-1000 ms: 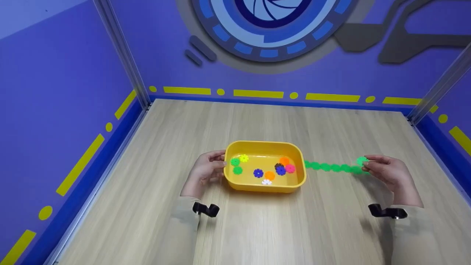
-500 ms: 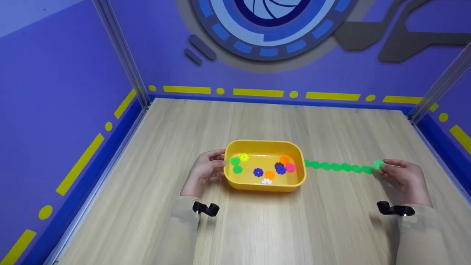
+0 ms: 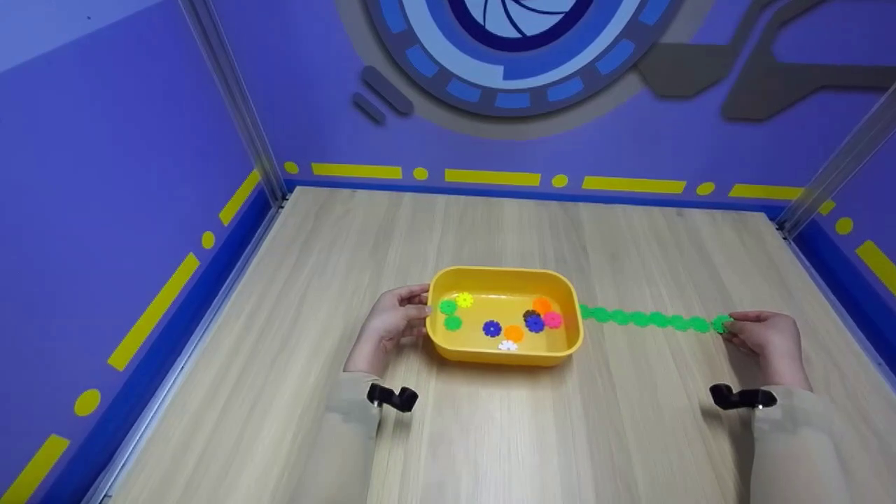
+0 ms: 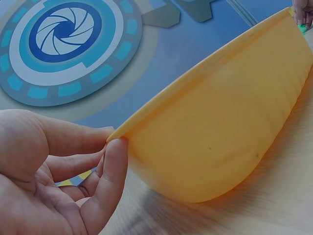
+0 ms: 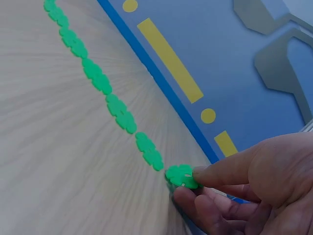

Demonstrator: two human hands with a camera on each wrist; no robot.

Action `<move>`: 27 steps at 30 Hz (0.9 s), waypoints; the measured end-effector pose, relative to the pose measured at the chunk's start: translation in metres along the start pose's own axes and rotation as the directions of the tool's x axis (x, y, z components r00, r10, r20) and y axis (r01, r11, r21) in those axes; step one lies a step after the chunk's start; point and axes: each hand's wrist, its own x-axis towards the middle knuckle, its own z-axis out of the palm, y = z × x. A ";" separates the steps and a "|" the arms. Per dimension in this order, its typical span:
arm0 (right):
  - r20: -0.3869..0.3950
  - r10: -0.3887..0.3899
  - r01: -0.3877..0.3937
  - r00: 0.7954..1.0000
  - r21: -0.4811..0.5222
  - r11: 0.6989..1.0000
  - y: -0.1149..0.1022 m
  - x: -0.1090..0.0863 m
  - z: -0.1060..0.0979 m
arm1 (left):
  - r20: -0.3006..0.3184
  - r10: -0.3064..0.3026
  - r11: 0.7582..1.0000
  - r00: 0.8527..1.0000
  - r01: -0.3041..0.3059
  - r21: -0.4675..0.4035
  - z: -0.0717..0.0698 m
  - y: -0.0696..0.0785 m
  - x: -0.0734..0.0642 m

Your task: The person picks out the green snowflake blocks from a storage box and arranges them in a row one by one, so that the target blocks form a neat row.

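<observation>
Green disc (image 3: pixel 721 324): right of centre in the head view; lower middle, toward the right, in the right wrist view.
Right hand (image 3: pixel 766 339): pinches that disc between thumb and fingers.
Green row (image 3: pixel 640 318): discs lying in a line on the table (image 3: pixel 560 441), between the yellow bin (image 3: pixel 504 357) and the held disc; whether the held disc touches the row's end, I cannot tell.
Bin's spot: middle of the head view, upright on the table.
Left hand (image 3: pixel 388 323): thumb and fingers clamp the bin's left rim.
Bin's left part: a yellow disc (image 3: pixel 464 299) and two green discs (image 3: pixel 448 308).
Bin's lower middle: a white disc (image 3: pixel 508 346) near an orange disc (image 3: pixel 514 334).
Bin's right part: a pink disc (image 3: pixel 553 320) beside a blue disc (image 3: pixel 535 323).
Back wall (image 3: pixel 490 150): across the top, purple-blue, yellow dashes (image 3: pixel 493 176) along its foot.
</observation>
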 end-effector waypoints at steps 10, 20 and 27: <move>-0.005 0.031 -0.031 1.000 0.019 0.999 0.001 0.003 -0.002 | -0.001 0.006 1.000 1.000 -0.006 0.005 -0.001 0.000 -0.001; -0.019 0.037 -0.037 0.999 0.001 0.999 0.000 0.002 -0.001 | -0.007 -0.004 1.000 1.000 0.004 0.006 -0.001 0.001 0.000; -0.015 0.060 -0.059 0.998 0.061 0.996 0.000 0.000 -0.004 | 0.010 0.022 1.000 1.000 -0.022 0.008 -0.001 0.000 0.001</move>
